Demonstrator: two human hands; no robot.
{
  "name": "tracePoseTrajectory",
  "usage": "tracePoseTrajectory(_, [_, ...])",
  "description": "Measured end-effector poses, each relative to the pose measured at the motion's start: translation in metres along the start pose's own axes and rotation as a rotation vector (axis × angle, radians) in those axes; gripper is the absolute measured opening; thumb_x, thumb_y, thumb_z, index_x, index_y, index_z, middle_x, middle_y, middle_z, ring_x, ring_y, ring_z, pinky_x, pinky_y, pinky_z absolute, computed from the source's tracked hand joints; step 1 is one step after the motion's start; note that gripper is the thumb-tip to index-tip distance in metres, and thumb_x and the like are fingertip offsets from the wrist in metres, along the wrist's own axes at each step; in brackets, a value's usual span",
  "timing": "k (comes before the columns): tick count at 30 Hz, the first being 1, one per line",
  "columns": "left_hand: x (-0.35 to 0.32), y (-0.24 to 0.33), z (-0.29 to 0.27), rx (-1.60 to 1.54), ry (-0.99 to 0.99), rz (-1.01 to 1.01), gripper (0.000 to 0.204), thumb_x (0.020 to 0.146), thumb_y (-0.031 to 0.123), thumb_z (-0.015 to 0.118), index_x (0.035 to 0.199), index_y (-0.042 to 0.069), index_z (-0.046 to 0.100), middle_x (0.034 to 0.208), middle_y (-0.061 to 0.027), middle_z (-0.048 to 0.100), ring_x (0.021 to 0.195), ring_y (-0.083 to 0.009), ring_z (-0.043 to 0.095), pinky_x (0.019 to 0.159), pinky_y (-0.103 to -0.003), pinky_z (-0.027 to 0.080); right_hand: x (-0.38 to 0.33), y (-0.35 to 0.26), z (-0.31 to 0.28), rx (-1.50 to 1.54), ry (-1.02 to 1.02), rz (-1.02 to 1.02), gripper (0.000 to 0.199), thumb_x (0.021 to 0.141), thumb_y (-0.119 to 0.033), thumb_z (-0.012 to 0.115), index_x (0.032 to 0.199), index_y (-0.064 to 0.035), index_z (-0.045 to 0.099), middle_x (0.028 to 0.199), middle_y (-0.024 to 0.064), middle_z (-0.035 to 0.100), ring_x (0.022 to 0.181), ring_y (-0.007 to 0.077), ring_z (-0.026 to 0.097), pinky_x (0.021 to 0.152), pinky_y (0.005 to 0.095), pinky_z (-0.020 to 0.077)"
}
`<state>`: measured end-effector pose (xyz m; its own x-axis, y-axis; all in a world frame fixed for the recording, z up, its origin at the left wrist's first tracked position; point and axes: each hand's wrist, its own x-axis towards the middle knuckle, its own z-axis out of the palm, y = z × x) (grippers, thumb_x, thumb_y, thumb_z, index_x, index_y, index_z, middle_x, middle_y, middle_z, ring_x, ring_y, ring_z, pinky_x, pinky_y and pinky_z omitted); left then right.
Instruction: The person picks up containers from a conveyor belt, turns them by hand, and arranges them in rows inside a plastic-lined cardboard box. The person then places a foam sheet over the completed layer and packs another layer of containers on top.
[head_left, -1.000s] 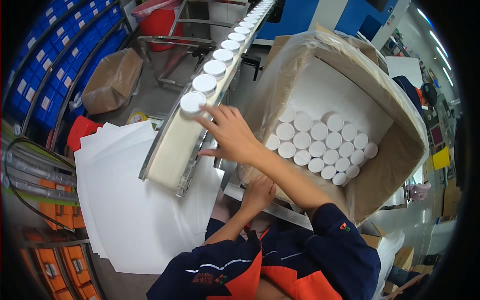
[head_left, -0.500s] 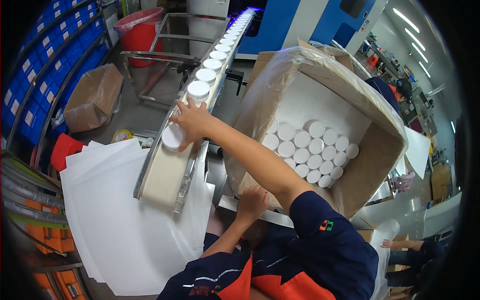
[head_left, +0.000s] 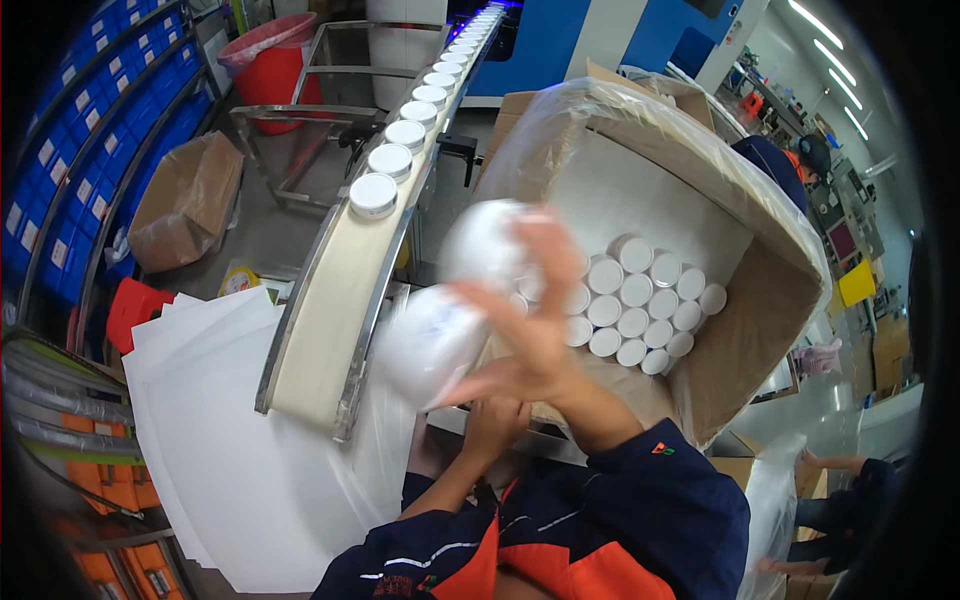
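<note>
My right hand (head_left: 535, 330) is between the conveyor and the big carton, smeared by motion. Its spread fingers grip two white lidded jars, a lower jar (head_left: 425, 340) and an upper jar (head_left: 482, 240). Below it, my left hand (head_left: 494, 428) rests by the carton's near edge with fingers curled; what they close on, if anything, is hidden. Inside the carton (head_left: 780, 330), lined with clear plastic, several white jars (head_left: 635, 290) stand packed in rows. On the conveyor belt (head_left: 325, 340) a line of white jars runs back, the closest jar (head_left: 373, 196) partway up the belt.
White sheets (head_left: 220, 420) lie stacked left of the conveyor. Farther left are an open brown box (head_left: 185, 200), a red bin (head_left: 270, 80) and racks of blue bins (head_left: 85, 120). A blue-and-white machine (head_left: 545, 45) stands at the back. Other people appear at the right.
My right hand has lifted two jars off the belt and swung right toward the carton. The remaining line of jars is nearer along the belt. My left hand stays by the carton's near edge.
</note>
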<state>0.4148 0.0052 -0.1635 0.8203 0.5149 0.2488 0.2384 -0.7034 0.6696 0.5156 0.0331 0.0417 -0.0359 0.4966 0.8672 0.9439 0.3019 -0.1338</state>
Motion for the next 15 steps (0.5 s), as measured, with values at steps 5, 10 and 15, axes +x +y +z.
tracePoseTrajectory(5, [0.012, 0.011, -0.003, -0.097, 0.079, -0.016, 0.012, 0.085, 0.014, 0.064, 0.083, 0.002, 0.065, 0.086, -0.0143, 0.065, 0.088, -0.0337, 0.062, 0.081, -0.045, 0.047, -0.060, 0.117, -0.032, -0.535, 0.332, 0.460, 0.087, 0.048, -0.055, 0.093, 0.116, -0.0069, 0.065, 0.146, 0.0261, 0.034, 0.130, 0.0482, 0.035, 0.100, 0.0566, 0.0391])
tracePoseTrajectory(10, [0.016, 0.012, 0.000, -0.056, 0.052, 0.002, 0.010, 0.082, 0.013, 0.067, 0.084, 0.003, 0.066, 0.084, -0.0142, 0.065, 0.084, -0.0350, 0.061, 0.076, -0.045, 0.049, -0.129, 0.220, 0.003, -0.750, 0.174, 0.807, 0.087, 0.050, -0.056, 0.091, 0.118, -0.0089, 0.064, 0.147, 0.0272, 0.035, 0.134, 0.0498, 0.030, 0.096, 0.0637, 0.0372])
tracePoseTrajectory(15, [0.016, 0.013, -0.002, -0.036, 0.046, -0.002, 0.009, 0.082, 0.012, 0.068, 0.083, 0.003, 0.067, 0.083, -0.0141, 0.064, 0.084, -0.0348, 0.061, 0.076, -0.044, 0.048, -0.131, 0.234, 0.027, -0.859, 0.060, 0.952, 0.088, 0.051, -0.059, 0.088, 0.120, -0.0107, 0.063, 0.150, 0.0270, 0.032, 0.137, 0.0509, 0.028, 0.091, 0.0702, 0.0346])
